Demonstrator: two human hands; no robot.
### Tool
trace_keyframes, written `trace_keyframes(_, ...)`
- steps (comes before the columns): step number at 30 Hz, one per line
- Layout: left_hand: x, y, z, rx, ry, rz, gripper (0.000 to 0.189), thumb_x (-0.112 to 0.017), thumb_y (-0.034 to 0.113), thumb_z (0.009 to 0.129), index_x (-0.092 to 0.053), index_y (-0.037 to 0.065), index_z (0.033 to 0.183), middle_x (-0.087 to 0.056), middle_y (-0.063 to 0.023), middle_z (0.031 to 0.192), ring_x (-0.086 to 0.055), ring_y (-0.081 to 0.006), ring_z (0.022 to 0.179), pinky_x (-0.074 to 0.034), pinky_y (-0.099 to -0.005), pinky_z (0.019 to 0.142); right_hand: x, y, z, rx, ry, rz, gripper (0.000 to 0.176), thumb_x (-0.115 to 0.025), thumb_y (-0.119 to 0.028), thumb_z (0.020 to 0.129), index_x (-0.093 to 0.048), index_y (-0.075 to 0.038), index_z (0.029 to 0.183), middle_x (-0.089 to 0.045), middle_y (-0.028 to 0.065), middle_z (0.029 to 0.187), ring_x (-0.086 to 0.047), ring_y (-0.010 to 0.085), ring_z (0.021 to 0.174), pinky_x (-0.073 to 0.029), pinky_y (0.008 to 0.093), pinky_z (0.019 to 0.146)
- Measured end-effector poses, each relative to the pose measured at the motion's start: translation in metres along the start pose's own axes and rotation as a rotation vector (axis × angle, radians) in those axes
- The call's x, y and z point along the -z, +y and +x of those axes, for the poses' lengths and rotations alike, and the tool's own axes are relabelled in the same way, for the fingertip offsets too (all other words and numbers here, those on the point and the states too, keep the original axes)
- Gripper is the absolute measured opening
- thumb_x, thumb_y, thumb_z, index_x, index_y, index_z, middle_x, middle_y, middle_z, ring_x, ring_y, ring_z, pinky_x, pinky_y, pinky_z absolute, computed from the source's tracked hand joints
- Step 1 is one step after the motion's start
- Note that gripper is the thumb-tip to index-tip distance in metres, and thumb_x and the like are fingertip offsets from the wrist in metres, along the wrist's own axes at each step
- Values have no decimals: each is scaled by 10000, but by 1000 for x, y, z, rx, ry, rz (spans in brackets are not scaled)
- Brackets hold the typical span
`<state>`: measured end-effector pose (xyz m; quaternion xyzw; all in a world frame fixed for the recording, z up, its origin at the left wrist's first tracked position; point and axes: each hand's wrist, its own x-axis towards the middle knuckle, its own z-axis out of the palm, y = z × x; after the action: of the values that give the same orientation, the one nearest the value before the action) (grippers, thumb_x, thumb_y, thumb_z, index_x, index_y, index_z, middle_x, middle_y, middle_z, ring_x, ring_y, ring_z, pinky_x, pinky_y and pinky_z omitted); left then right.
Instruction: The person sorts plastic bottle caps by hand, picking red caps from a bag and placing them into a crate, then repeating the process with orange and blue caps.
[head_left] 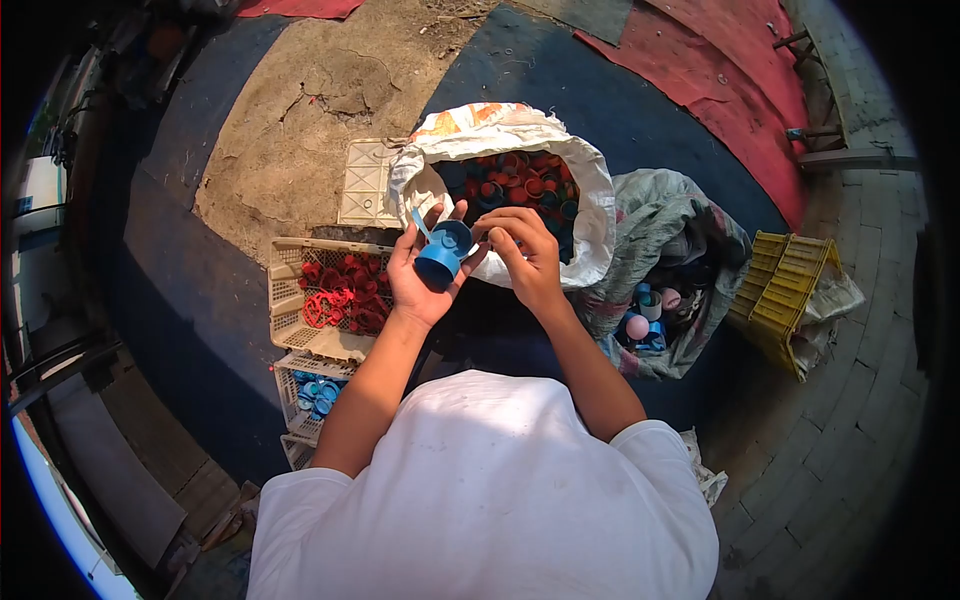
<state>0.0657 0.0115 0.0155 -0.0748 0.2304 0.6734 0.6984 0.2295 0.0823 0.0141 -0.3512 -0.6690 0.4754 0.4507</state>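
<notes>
A blue plastic cap (437, 264), round and hollow with a strap-like tab sticking up, rests in my left hand (410, 287). The palm is turned up and the fingers curl around the cap. Just to its right, my right hand (530, 255) has its fingers bent and thumb and fingertips drawn together; whether anything small is between them is hidden. Both hands are above the near edge of a white woven sack (597, 195), rolled open. Inside lie many red and blue plastic caps (525, 183).
Left of the sack, a beige crate (290, 245) holds red plastic parts (345, 290); another holds blue pieces (320, 393). A grey-green sack (655, 190) with mixed plastic items stands to the right, beside stacked yellow crates (785, 285). A pale plastic grid panel (366, 185) lies behind.
</notes>
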Motion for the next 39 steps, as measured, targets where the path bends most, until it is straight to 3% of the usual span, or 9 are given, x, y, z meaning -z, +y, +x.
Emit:
trace_keyframes(9, 14, -4, -7, 58, -85, -91, 441, -504, 393, 1033, -558, 162, 1406, -502, -139, 1515, -458, -411, 1407, -436, -581, 1116, -4, 113, 27, -586, -168, -434, 239, -723, -250, 867, -776, -80, 1025, -749, 147, 896, -737, 308, 880, -563, 400, 810)
trace_keyframes(10, 14, -6, -9, 57, -80, -94, 443, -505, 393, 1032, -557, 162, 1407, -501, -140, 1515, -458, -415, 1406, -434, -585, 1115, -11, 124, 24, -408, -183, -567, 287, -732, -301, 865, -759, -85, 1052, -745, 157, 875, -738, 325, 845, -565, 429, 734)
trace_keyframes(17, 13, -5, -23, 29, -44, -71, 455, -503, 401, 1030, -552, 154, 1408, -508, -143, 1505, -466, -441, 1387, -433, -612, 1102, -32, 155, 26, -426, -353, -883, 231, -726, -351, 889, -725, -203, 1067, -747, 153, 885, -735, 370, 886, -579, 483, 757)
trace_keyframes(20, 17, -6, -25, 11, -44, -71, 461, -504, 402, 1027, -549, 149, 1409, -510, -144, 1502, -473, -440, 1379, -435, -610, 1101, -25, 155, 25, -366, -229, -747, 217, -692, -337, 931, -718, -142, 1024, -735, 145, 821, -738, 318, 784, -563, 444, 661)
trace_keyframes(23, 20, -5, -27, -1, -44, -78, 467, -508, 402, 1023, -546, 144, 1410, -513, -147, 1499, -478, -439, 1374, -437, -607, 1102, -14, 172, 37, -875, -42, -62, 243, -640, -299, 973, -701, -64, 966, -669, 83, 707, -665, 212, 642, -479, 371, 524)
trace_keyframes(24, 20, -5, -27, -3, -45, -78, 467, -509, 402, 1022, -546, 143, 1409, -514, -148, 1498, -479, -439, 1373, -437, -606, 1102, -7, 152, 40, -998, 53, 256, 262, -554, -254, 1006, -626, -66, 837, -519, -5, 632, -492, 116, 542, -330, 301, 452)
trace_keyframes(28, 17, -6, -24, 0, -38, -77, 484, -514, 398, 1018, -527, 143, 1429, -504, -160, 1498, -474, -439, 1377, -433, -601, 1112, 16, 148, 36, -1215, 133, 668, 355, -404, -280, 1081, -395, -182, 740, -355, -42, 625, -322, 99, 493, -228, 270, 471)
trace_keyframes(32, 9, -7, -19, -5, -89, -64, 518, -517, 391, 1015, -488, 143, 1468, -484, -180, 1500, -451, -443, 1397, -427, -582, 1131, 29, 130, 28, -1209, 120, 1097, 341, -394, -290, 1112, -429, -175, 794, -321, -61, 625, -325, 83, 493, -232, 264, 467)
trace_keyframes(39, 4, -7, -12, -19, -65, -27, 538, -506, 386, 1007, -469, 161, 1494, -471, -189, 1508, -444, -421, 1408, -421, -540, 1157, 19, 47, 15, -474, 22, 708, 209, -578, -257, 1067, -626, -79, 969, -501, -64, 708, -423, 29, 583, -319, 209, 522)
